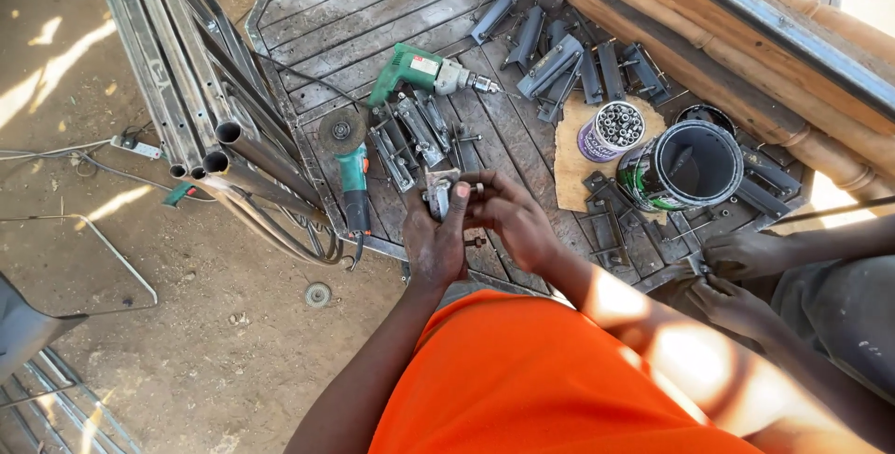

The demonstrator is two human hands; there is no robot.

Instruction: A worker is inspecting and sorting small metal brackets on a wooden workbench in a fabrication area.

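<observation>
Both hands hold one small metal bracket (438, 195) up over the grooved metal deck (373, 6), just in front of the orange shirt (550, 379).

Left hand (434, 247): grip closed round the lower part of the bracket, fingers wrapped from below. Right hand (511, 221): fingertips pinched at the bracket's side, apparently on a small bolt or pin; the part itself is too small to make out.

Surroundings: more brackets (410, 132) lie in a heap on the deck just beyond the hands. A green drill (419, 70) lies past them, and a green grinder (350, 179) with its disc bare lies just left of the hands. A tin of nuts (611, 130) and a black can (685, 167) stand to the right. Pipes (219, 151) project from the left, open ends near the grinder. A second person's hands (732, 277) work at the deck on the right.

Risks, as judged:
- The small fastener slips from the right pinch and drops into a deck groove or among the loose brackets; hard to find again.
- The bracket edges look raw-cut; a twist against the left grip could nick bare skin.
- The grinder disc sits close to the left wrist; a careless reach downward could brush it.
- Cords trail off the deck edge; a snag could drag a tool.
</observation>
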